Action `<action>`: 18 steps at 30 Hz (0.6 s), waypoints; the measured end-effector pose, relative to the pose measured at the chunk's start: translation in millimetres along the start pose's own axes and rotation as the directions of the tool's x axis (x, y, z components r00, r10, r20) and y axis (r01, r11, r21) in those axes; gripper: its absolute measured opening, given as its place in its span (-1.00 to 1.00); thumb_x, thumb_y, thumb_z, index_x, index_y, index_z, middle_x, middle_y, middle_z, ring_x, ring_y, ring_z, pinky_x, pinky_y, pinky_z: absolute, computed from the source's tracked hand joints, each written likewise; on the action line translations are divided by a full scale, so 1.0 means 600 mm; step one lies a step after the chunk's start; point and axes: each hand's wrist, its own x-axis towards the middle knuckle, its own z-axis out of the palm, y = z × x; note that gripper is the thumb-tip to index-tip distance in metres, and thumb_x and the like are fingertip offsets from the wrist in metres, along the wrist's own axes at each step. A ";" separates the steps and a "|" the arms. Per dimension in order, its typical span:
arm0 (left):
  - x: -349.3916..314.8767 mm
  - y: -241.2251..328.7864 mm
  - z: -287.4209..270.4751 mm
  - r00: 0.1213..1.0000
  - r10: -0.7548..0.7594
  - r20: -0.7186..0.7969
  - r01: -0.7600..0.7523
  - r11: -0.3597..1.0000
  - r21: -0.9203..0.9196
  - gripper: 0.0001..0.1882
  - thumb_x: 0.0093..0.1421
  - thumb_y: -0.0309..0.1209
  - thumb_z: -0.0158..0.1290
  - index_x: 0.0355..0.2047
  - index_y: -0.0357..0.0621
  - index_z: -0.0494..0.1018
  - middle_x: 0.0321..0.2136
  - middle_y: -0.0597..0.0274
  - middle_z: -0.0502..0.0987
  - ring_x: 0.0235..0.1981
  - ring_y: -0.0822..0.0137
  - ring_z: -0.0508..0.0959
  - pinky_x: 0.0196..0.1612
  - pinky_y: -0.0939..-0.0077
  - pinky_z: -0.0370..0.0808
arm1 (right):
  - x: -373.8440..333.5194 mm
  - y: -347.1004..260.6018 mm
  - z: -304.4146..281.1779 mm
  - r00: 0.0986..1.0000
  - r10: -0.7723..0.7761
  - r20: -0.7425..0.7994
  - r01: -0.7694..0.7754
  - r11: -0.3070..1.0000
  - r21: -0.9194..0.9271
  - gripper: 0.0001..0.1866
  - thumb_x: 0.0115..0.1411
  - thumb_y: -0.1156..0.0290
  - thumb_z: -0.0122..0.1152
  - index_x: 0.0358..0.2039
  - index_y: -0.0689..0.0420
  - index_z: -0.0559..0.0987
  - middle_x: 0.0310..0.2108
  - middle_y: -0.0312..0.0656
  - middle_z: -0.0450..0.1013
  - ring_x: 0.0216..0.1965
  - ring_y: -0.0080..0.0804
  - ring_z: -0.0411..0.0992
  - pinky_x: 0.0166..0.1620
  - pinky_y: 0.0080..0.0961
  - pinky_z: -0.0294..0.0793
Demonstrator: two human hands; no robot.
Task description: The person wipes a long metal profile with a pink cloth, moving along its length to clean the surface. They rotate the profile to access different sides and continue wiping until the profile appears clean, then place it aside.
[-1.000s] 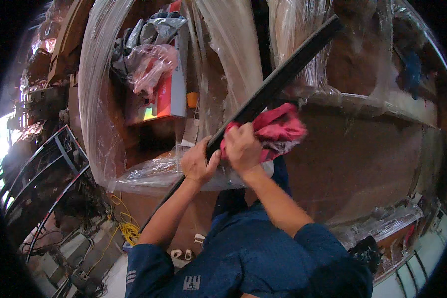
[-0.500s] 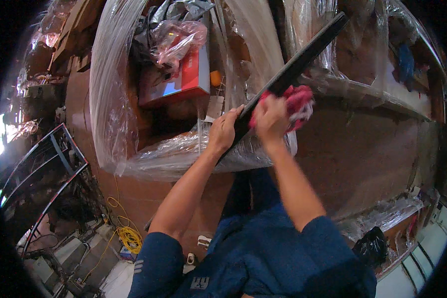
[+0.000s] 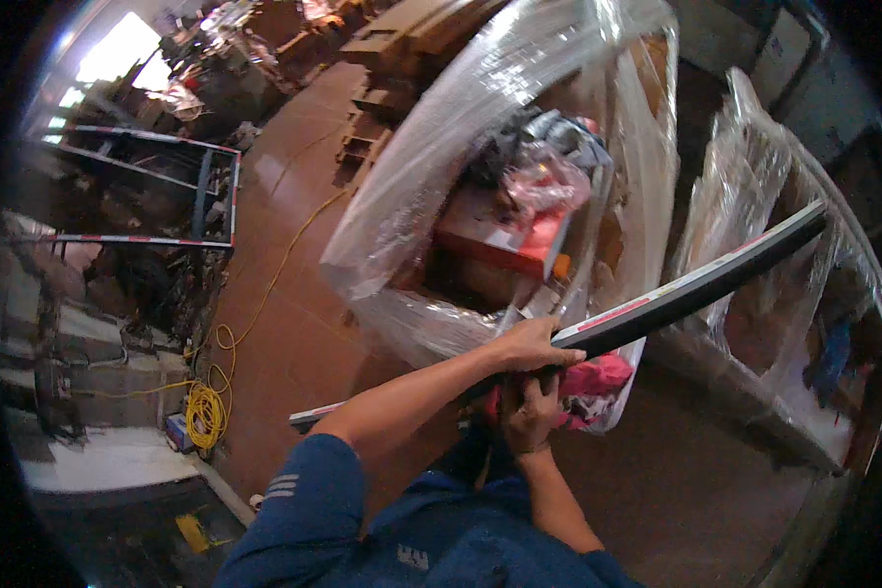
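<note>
A long dark bar (image 3: 715, 279) with a pale top face and a red-and-white strip slants across in front of me, its far end up at the right. Its near end comes out beside my left forearm. My left hand (image 3: 534, 345) is closed around the bar near its middle. Just below, my right hand (image 3: 531, 414) is closed on a crumpled red-and-white cloth (image 3: 598, 380), held against the bar's underside. The fingers of the right hand are partly hidden by the bar and the left hand.
A rack wrapped in clear plastic film (image 3: 392, 245) stands ahead, holding a red-and-white box (image 3: 500, 230) and crumpled plastic. Another wrapped frame (image 3: 764, 382) is at the right. A yellow cable coil (image 3: 206, 416) lies on the floor at left, near a metal frame (image 3: 220, 243).
My view has turned to the left. The bar lies flatter and its pale face now shows. My right hand with the cloth has moved below the bar, close under my left hand.
</note>
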 end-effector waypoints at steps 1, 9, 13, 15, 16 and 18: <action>-0.036 0.019 -0.036 0.999 -0.006 -0.032 0.007 1.000 0.026 -0.09 0.08 0.32 0.34 0.06 -0.32 0.54 -0.16 -0.20 0.67 -0.08 0.03 0.67 -0.01 0.16 0.55 | 0.011 -0.037 0.001 0.997 -0.081 0.016 0.081 0.997 -0.002 -0.71 0.26 0.34 0.40 -0.02 0.09 0.69 -0.08 0.13 0.56 -0.10 0.22 0.56 -0.15 -0.01 0.58; -0.428 0.015 -0.355 0.826 0.219 -0.519 -0.290 0.955 -0.058 -0.13 0.08 0.28 0.38 0.04 -0.26 0.48 -0.20 0.23 0.56 -0.10 0.32 0.54 -0.03 0.36 0.48 | 0.067 -0.330 0.198 0.816 -0.578 -0.020 0.562 0.785 0.262 -0.72 0.15 0.36 0.47 -0.12 0.07 0.71 -0.15 0.04 0.56 -0.28 0.04 0.58 -0.28 -0.11 0.61; -0.634 -0.119 -0.491 0.599 0.342 -0.724 -0.644 0.743 -0.182 -0.36 0.37 0.21 0.19 0.06 -0.13 0.51 -0.11 0.40 0.51 -0.04 0.50 0.48 0.07 0.58 0.46 | 0.025 -0.511 0.385 0.847 -0.305 0.435 -0.178 0.609 0.773 -0.75 0.13 0.45 0.48 -0.16 0.15 0.68 -0.21 0.02 0.53 -0.33 -0.06 0.59 -0.33 -0.21 0.61; -0.723 -0.171 -0.564 0.575 0.288 -0.766 -0.694 0.667 -0.270 -0.36 0.40 0.22 0.13 0.06 -0.16 0.53 -0.11 0.31 0.58 -0.07 0.48 0.56 0.03 0.56 0.53 | 0.006 -0.585 0.485 0.848 -0.359 0.390 -0.151 0.541 0.827 -0.73 0.13 0.51 0.47 -0.15 0.19 0.65 -0.21 0.02 0.52 -0.34 -0.08 0.58 -0.35 -0.26 0.60; -0.751 -0.199 -0.600 0.567 0.268 -0.779 -0.715 0.630 -0.304 -0.35 0.42 0.22 0.09 0.06 -0.19 0.54 -0.12 0.26 0.61 -0.10 0.45 0.60 0.01 0.53 0.56 | 0.017 -0.628 0.527 0.823 -0.562 0.082 0.334 0.596 0.730 -0.73 0.13 0.53 0.46 -0.14 0.21 0.64 -0.20 0.02 0.51 -0.34 -0.08 0.58 -0.36 -0.27 0.59; -0.841 -0.259 -0.666 0.545 0.191 -0.816 -0.716 0.612 -0.335 -0.32 0.45 0.22 0.03 0.05 -0.25 0.55 -0.14 0.15 0.67 -0.15 0.37 0.67 -0.03 0.45 0.63 | 0.021 -0.736 0.607 0.655 -0.731 -0.190 0.699 0.492 0.518 -0.71 0.12 0.57 0.45 -0.12 0.24 0.63 -0.18 0.03 0.51 -0.33 -0.07 0.58 -0.35 -0.29 0.58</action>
